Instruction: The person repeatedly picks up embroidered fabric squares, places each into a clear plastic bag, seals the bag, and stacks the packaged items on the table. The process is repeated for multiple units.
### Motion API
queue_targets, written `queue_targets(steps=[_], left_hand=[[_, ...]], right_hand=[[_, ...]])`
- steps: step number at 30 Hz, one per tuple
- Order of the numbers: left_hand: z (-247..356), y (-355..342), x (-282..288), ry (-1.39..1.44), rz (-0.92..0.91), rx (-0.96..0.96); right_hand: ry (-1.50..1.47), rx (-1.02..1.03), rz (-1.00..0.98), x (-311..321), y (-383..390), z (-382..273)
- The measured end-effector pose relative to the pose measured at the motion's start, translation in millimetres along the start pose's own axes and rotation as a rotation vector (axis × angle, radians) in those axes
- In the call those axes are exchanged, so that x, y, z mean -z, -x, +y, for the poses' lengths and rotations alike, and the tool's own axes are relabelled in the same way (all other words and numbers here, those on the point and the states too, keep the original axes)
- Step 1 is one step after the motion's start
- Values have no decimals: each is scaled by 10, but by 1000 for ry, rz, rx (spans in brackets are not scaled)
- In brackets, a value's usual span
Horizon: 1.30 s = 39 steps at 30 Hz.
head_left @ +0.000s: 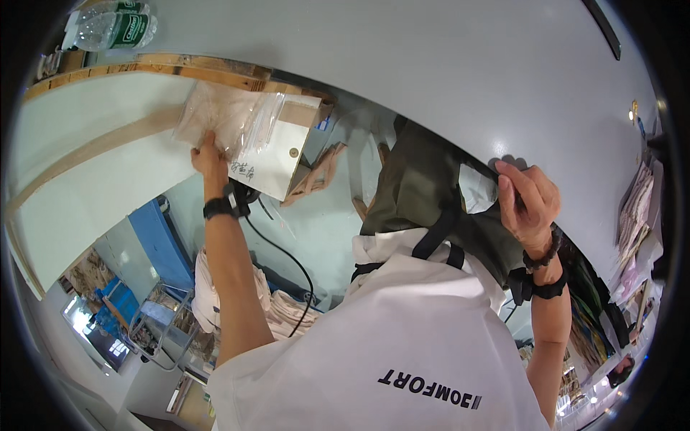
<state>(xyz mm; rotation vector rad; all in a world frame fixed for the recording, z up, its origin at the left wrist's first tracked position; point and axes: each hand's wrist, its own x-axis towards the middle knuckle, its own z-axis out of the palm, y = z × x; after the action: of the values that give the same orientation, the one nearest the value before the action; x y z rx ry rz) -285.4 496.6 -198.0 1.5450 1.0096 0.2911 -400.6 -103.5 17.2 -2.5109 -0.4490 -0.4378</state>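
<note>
Left grip (208,154) has fingers on a clear plastic bag (219,118); whether it's pinching, we can't tell. Bag is thin, wrinkled, contents unclear to us, lying on a white board (266,172) with a round metal stud (293,153). Right grip (528,201) is loosely curled at the smooth grey counter (431,65)'s edge; anything held, we can't tell. Farther off: clear green-labelled bottles (111,30), one cut off.

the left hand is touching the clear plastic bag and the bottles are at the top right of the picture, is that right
Not quite: the bottles are at the top left, as the head view shows. The left hand is indeed touching the clear plastic bag.
</note>
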Motion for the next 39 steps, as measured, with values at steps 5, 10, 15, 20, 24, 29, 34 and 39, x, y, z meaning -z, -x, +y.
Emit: queue_targets(steps=[5,10,15,20,24,29,34,39], left_hand=[[700,333,523,-162,-351,-148],[1483,77,475,-947,-891,-302],[1483,-416,-655,-1615,-1104,-709],[712,-341,-1008,-1632,-478,-1453],[267,-98,-748,-1350,-28,-1221],[-189,-41,-465,-1075,-84,-884],[-258,-529,-440,-1078,-214,-838],[-136,-609,-414,-1121,-239,-845]], right_hand=[[1,-3,8,4,0,-7],[4,-5,-8,2,19,-8],[39,-2,-4,-12,8,-24],[55,-8,-3,-15,-12,-36],[65,-4,1,-14,-12,-28],[64,-4,-1,-37,-16,-28],[30,-12,5,-40,-21,-50],[-52,-74,-32,13,-7,-41]])
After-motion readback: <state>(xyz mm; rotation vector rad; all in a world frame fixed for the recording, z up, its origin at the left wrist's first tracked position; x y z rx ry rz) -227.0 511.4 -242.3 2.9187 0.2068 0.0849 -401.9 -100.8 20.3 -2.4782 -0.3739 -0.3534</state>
